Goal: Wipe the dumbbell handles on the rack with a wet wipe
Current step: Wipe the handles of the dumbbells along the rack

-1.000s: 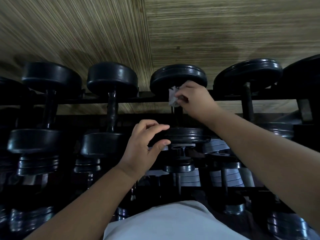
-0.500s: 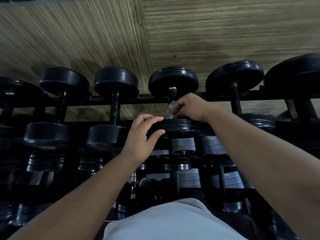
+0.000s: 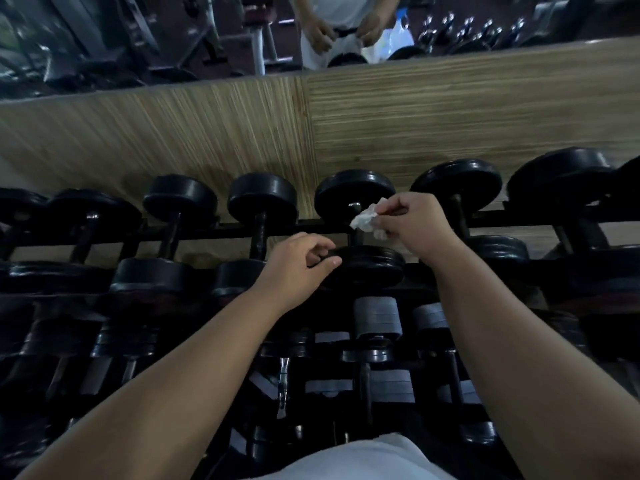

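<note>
A row of black dumbbells lies across the top tier of a dark rack (image 3: pixel 214 231). My right hand (image 3: pixel 414 223) pinches a crumpled white wet wipe (image 3: pixel 364 220) just right of the short handle (image 3: pixel 355 237) of the middle dumbbell (image 3: pixel 355 199). The wipe sits beside the handle near its far weight head. My left hand (image 3: pixel 299 268) hovers at the left edge of that dumbbell's near head (image 3: pixel 372 265), fingers loosely curled, thumb and fingertips close to the head, holding nothing that I can see.
More dumbbells sit left (image 3: pixel 261 202) and right (image 3: pixel 457 188) on the same tier, and lower tiers (image 3: pixel 377 320) hold smaller ones. A wood-grain wall panel (image 3: pixel 450 116) stands behind the rack, with a mirror (image 3: pixel 173 36) above it.
The view has tilted up, bringing the mirror into sight. My right hand has lifted the wipe off the handle and drawn it slightly right. My left hand stays by the near head.
</note>
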`<state>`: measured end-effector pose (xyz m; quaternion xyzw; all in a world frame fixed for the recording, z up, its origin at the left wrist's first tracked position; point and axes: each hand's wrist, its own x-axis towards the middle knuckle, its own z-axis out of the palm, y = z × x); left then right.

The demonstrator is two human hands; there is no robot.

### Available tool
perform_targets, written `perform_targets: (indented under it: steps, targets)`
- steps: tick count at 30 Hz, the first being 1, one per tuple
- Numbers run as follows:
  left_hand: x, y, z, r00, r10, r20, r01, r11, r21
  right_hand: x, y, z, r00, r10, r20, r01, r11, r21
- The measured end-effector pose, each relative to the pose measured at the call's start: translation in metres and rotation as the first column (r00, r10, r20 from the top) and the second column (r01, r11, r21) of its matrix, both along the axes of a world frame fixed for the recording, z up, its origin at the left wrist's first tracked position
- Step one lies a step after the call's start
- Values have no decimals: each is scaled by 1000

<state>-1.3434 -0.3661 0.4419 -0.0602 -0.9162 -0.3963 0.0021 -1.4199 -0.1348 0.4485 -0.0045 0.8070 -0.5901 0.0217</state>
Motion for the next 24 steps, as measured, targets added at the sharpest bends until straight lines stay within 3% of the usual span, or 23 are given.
perform_targets:
  steps: [8,19,24]
  targets:
    - [9,19,25,989,-149,-19,150,987,55,81,37,25,986,-148,-83,161,968,193]
    - [53,89,8,894,-447,-31,448,886,121,251,88,33,880,-472,-61,471,845,254]
    - [88,130,9,838,-543,-50,545,828,132,317,105,37,854,-519,-48,505,801,321]
